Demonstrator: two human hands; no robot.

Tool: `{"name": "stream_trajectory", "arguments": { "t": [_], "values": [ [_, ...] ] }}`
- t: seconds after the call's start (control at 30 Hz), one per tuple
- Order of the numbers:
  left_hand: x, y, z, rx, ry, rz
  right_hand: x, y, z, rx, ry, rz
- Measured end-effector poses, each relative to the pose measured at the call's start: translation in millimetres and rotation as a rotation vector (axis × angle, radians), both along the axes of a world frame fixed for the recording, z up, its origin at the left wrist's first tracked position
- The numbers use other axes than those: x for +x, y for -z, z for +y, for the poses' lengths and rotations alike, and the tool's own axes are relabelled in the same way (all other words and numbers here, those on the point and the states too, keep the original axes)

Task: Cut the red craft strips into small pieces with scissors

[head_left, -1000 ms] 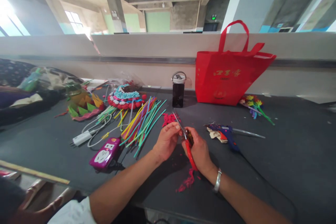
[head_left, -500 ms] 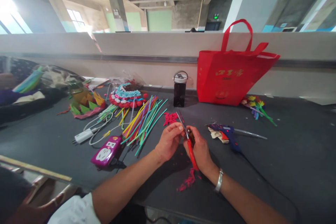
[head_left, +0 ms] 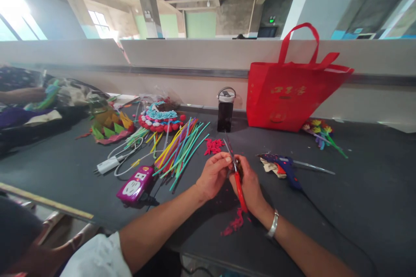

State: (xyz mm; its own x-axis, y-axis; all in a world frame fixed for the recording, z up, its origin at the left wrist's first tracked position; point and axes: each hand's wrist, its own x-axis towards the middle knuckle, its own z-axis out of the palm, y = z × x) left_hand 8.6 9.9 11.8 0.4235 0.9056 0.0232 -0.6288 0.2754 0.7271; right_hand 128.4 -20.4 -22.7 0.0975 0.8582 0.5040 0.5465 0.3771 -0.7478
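Observation:
My right hand (head_left: 248, 181) is closed round red-handled scissors (head_left: 239, 190), whose blades point away from me and stand slightly apart. Close beside the blades, my left hand (head_left: 214, 175) pinches with thumb and forefinger; whatever lies between the fingertips is too small to make out. Beyond my hands sits a small pile of red cut pieces (head_left: 213, 146). Red scraps (head_left: 234, 223) are strewn on the dark table (head_left: 201, 233) below the scissors' handles.
Left are colourful pipe cleaners (head_left: 180, 151), a purple power socket (head_left: 136, 185), a white charger (head_left: 108, 164) and decorated crafts (head_left: 161, 117). A dark bottle (head_left: 225, 114) and red bag (head_left: 292, 99) stand behind. Rightward lies a blue glue gun (head_left: 286, 166) with cord. A co-worker's arm (head_left: 22, 95) shows far left.
The view has shifted slightly, so the table things appear a little further right. The scissors' blades look a bit wider apart. At far left, the co-worker's arm has moved.

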Motion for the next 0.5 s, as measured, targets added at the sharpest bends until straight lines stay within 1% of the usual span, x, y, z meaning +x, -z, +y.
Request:
{"name": "stream_trajectory", "arguments": {
  "t": [0.17,0.4,0.5],
  "values": [
    [0.8,-1.2,-1.8,-0.005,-0.004,0.005,0.5,-2.7,-0.9,-0.008,-0.010,0.006],
    [2.1,3.4,-1.7,0.012,0.005,0.005,-1.5,-12.7,-2.5,-0.069,-0.013,0.079],
    [1.6,2.2,1.6,0.053,-0.016,-0.003,-0.2,-12.4,-3.1,-0.059,0.033,0.094]
  ]
}}
